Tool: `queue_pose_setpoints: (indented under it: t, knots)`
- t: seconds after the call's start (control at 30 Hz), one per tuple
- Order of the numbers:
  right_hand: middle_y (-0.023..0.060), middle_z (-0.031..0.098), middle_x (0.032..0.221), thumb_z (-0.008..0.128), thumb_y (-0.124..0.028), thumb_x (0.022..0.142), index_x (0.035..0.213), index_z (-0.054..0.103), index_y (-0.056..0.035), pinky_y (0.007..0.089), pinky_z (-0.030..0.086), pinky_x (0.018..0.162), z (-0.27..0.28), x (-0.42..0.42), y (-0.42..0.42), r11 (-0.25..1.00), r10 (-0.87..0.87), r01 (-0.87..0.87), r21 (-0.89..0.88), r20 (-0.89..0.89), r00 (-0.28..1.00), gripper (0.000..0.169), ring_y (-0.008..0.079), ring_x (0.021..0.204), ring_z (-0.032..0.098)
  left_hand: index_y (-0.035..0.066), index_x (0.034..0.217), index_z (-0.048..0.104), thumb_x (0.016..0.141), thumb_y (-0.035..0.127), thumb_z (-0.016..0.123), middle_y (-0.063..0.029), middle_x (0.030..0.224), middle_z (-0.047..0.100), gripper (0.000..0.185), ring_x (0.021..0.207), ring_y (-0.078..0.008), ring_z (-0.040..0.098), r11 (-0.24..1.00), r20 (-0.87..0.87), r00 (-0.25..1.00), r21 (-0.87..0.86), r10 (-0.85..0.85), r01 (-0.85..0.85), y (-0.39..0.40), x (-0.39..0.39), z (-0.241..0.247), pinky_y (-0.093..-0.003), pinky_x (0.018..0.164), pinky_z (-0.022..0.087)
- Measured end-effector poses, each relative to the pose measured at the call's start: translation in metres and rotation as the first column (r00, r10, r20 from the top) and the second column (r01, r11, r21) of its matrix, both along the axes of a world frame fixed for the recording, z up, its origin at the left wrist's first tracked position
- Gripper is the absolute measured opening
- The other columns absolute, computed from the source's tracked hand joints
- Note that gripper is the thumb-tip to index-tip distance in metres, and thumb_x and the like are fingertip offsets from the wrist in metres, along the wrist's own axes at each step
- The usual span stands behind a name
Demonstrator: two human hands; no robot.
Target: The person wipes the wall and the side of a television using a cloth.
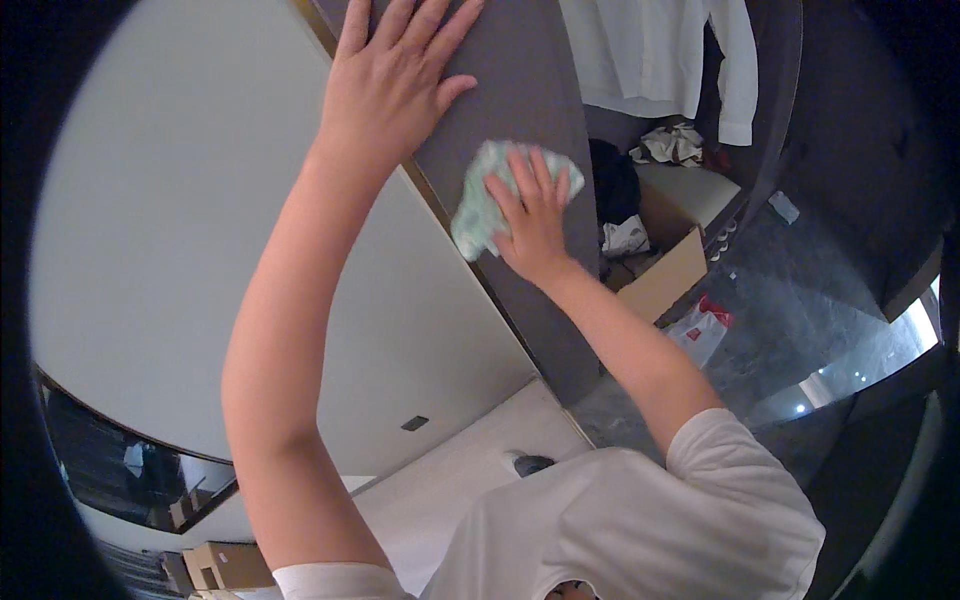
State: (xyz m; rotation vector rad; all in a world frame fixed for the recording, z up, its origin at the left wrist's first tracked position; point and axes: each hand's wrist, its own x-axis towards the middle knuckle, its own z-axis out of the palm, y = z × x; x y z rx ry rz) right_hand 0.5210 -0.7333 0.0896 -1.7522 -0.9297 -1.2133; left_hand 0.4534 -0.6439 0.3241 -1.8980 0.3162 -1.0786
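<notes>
A dark grey-brown upright panel point(517, 82), which looks like the side of an open wardrobe, stands in front of me. My left hand point(390, 82) lies spread against its upper part and the adjoining pale wall edge, with nothing in it. Lower and to the right, my right hand point(534, 217) presses a pale green cloth point(480, 195) flat on the same panel. The cloth is crumpled at its borders and sticks out around the fingers. Part of it is hidden under the palm, and the hand looks slightly blurred.
A white shirt point(637, 60) hangs right of the panel. Below it are an open cardboard box point(667, 277), dark clothing point(615, 184) and a plastic bag point(701, 330) on the grey floor point(780, 300). The pale wall point(187, 187) fills the left. Boxes point(229, 564) stand lower left.
</notes>
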Motion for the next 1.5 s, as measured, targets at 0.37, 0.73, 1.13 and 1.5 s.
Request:
queue_pose_setpoints:
  t: [0.37, 0.73, 1.13, 1.5]
  knots:
    - [0.0068, 0.028, 0.149, 0.076, -0.024, 0.068, 0.137, 0.041, -0.0273, 0.0650, 0.022, 0.103, 0.049, 0.044, -0.039, 0.999, 0.010, -0.002, -0.050, 0.152, 0.988, 0.077, 0.0353, 0.138, 0.024, 0.016, 0.144, 0.035, 0.086, 0.054, 0.051, -0.0082, 0.153, 0.023, 0.071, 0.143, -0.0264, 0.016, 1.000, -0.017, 1.000, 0.001, -0.005, 0.005, -0.001, -0.001, -0.002, -0.0514, 0.115, 0.009]
    - [0.0102, 0.026, 0.147, 0.079, -0.022, 0.062, 0.135, 0.040, -0.0255, 0.0679, 0.019, 0.102, -0.075, 0.015, -0.029, 0.981, 0.022, -0.019, -0.194, 0.010, 1.000, 0.082, 0.0383, 0.136, 0.024, 0.016, 0.145, 0.034, 0.089, 0.054, 0.048, -0.0073, 0.154, 0.022, 0.069, 0.143, -0.0253, 0.014, 0.999, 0.023, 1.000, 0.033, 0.008, -0.009, 0.001, 0.004, -0.001, -0.0516, 0.116, 0.007]
    - [0.0071, 0.027, 0.149, 0.077, -0.024, 0.067, 0.137, 0.040, -0.0256, 0.0653, 0.021, 0.103, 0.078, 0.032, -0.029, 1.000, 0.004, -0.003, -0.005, 0.164, 0.986, 0.080, 0.0354, 0.138, 0.023, 0.017, 0.144, 0.036, 0.088, 0.050, 0.051, -0.0064, 0.153, 0.025, 0.066, 0.143, -0.0252, 0.016, 0.999, -0.049, 0.999, 0.024, -0.024, 0.025, 0.002, 0.001, -0.003, -0.0532, 0.115, 0.007]
    - [0.0056, 0.030, 0.147, 0.078, -0.026, 0.064, 0.134, 0.041, -0.0282, 0.0663, 0.019, 0.101, -0.031, 0.016, -0.021, 0.981, 0.096, -0.066, -0.183, 0.158, 0.983, 0.080, 0.0312, 0.137, 0.025, 0.019, 0.147, 0.028, 0.093, 0.056, 0.038, -0.0035, 0.155, 0.020, 0.067, 0.144, -0.0223, 0.011, 0.992, -0.148, 0.986, 0.110, 0.076, -0.060, -0.009, -0.002, 0.018, -0.0507, 0.116, 0.002]
